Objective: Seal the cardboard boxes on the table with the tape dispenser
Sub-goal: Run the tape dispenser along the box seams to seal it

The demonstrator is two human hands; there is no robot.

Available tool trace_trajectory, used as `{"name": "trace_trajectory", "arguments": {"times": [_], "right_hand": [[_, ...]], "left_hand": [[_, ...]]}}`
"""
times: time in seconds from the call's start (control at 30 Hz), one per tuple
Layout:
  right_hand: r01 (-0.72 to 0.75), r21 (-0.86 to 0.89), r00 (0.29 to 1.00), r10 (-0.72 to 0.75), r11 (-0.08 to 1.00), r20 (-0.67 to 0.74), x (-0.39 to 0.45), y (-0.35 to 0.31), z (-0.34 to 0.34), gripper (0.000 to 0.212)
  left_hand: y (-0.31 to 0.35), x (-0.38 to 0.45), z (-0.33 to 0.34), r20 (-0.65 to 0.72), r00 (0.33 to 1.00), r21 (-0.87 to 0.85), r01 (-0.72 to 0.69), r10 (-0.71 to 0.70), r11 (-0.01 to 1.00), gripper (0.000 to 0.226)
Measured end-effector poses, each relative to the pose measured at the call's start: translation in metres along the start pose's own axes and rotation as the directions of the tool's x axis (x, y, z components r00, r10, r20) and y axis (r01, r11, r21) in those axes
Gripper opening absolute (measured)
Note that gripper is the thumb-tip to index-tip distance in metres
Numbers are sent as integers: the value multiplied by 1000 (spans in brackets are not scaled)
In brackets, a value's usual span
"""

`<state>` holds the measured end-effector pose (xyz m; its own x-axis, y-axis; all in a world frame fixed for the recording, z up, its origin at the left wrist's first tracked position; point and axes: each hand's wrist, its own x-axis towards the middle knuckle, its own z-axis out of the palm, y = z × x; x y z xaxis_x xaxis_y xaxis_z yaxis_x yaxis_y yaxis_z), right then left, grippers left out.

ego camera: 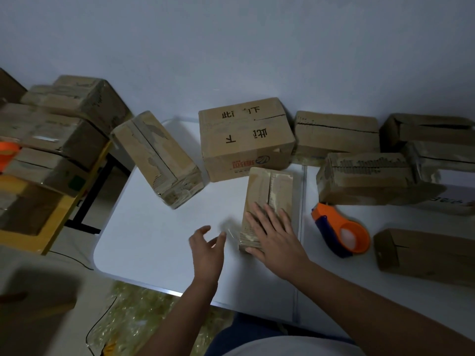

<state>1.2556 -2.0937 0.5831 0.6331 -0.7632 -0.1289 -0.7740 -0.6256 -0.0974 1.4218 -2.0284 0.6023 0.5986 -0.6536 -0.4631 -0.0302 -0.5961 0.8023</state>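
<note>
1. Head view, the hands: the right hand [272, 232] lies flat on the near end of a small box [267, 201] in the middle of the table [159, 240]. Its fingers are straight and spread, so its grip is wide and pressing, not closed round anything. I judge it is smoothing tape down or steadying the box.
2. The left hand [205, 242] hovers just left of that box, fingers loosely parted and blurred, its grip wide and holding nothing. It looks placed to catch or turn the box, but that is a guess.
3. The tape dispenser [339, 232], orange and blue, lies on the table just right of the small box, free of both hands. It sits near the right hand, probably so it can be picked up quickly.
4. The small box shows a dark seam along its top with glossy strips beside it. Whether the seam is fully covered I cannot tell.
5. Other boxes: a printed box [244, 140] stands just beyond the small one; a long box [156, 158] lies angled to the far left. Several flat boxes [365, 176] crowd the right side, some with open seams, so I judge they await sealing.
6. Off the table at the left, stacked boxes [51, 129] rest on a yellow stand [51, 227], likely a separate pile.
</note>
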Motion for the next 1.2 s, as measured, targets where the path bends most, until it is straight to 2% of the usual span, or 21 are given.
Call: {"name": "trace_trajectory", "arguments": {"times": [0.07, 0.17, 0.27, 0.33, 0.4, 0.5, 0.57, 0.63, 0.7, 0.77, 0.8, 0.93, 1.07, 1.13, 1.2], "right_hand": [[2, 2, 1000, -2, 1000, 4, 0, 0, 0, 80], [-3, 10, 1000, 3, 1000, 6, 0, 0, 0, 80], [-5, 30, 1000, 5, 1000, 12, 0, -1, -1, 77], [-2, 34, 1000, 2, 999, 10, 0, -2, -2, 75], [-5, 32, 1000, 4, 999, 8, 1, -2, -3, 74], [-9, 11, 1000, 9, 1000, 1, 1, -3, -3, 77], [0, -1, 1000, 0, 1000, -8, 0, -2, -2, 81], [11, 4, 999, -11, 1000, -31, -1, -3, -2, 86], [5, 11, 999, -5, 1000, -33, -2, -3, -3, 91], [-8, 2, 1000, 8, 1000, -13, -2, -3, -4, 95], [-11, -5, 1000, 11, 1000, -6, -1, -3, -4, 96], [-7, 5, 1000, 7, 1000, -16, -2, -2, -3, 98], [29, 63, 998, -33, 998, 54, -2, -1, -7, 96], [68, 209, 994, -84, 975, 68, 1, 5, -15, 87], [6, 440, 998, -30, 898, 47, 2, 12, -29, 74]], "left_hand": [[0, -3, -5, -19, 1000, -8, 3, -4, 1000, 15], [-1, -12, -6, 97, 995, -43, 25, -21, 999, 27], [5, -22, 4, 199, 980, -24, 25, -20, 999, 26], [10, -24, 9, 212, 977, 49, -46, 35, 998, 24], [14, -25, 10, 253, 958, 155, -177, 134, 972, 29], [13, -30, 11, 369, 898, 311, -363, 240, 878, 48], [12, -30, 10, 438, 869, 379, -411, 230, 829, 63], [12, -22, 3, 523, 840, 351, -366, 144, 862, 72], [14, -10, -11, 589, 806, 215, -218, 51, 952, 75], [17, -4, -18, 562, 827, 125, -64, -18, 990, 69], [19, -5, -19, 543, 839, 109, -42, -24, 993, 65], [24, -10, -11, 570, 819, 115, -157, 64, 981, 52], [21, 0, -18, 618, 785, 98, -136, 47, 986, 36], [19, 7, -22, 625, 780, 99, -115, 28, 988, 32], [20, 13, -24, 576, 817, 124, -123, 30, 985, 31]]}}
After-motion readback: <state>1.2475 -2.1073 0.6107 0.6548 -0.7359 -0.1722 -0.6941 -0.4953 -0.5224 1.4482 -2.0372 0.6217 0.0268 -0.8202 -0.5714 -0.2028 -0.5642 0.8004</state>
